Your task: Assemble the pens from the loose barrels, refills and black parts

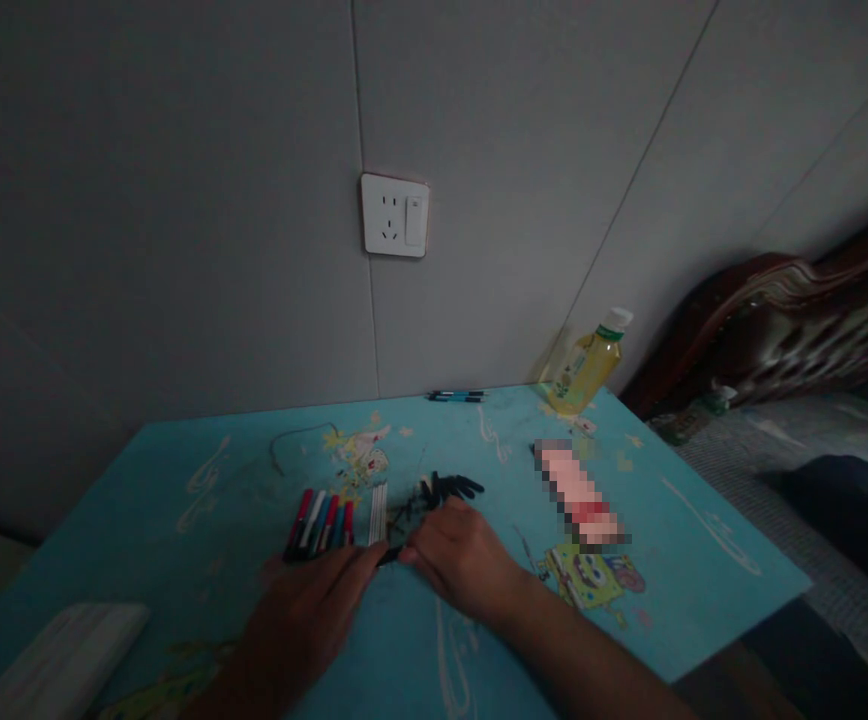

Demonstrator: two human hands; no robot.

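My left hand (314, 605) and my right hand (460, 555) meet near the middle of the table, fingers closed on a short, dark pen part (390, 556) between them. Just beyond my left hand lies a row of coloured pen barrels (321, 522) in red, white and blue, their near ends partly hidden by the fingers. To their right are several thin white sticks (378, 512) that look like pen refills. Beyond my right hand is a loose pile of small black pieces, like pen caps (449, 487).
Two or so pens (456, 396) lie by the wall. A bottle of yellow liquid (588, 365) stands at the back right, with a blurred-out pink object (573, 490) nearer. A white block-like object (66, 655) sits front left on the blue table (239, 560). A wall socket (395, 215) is above.
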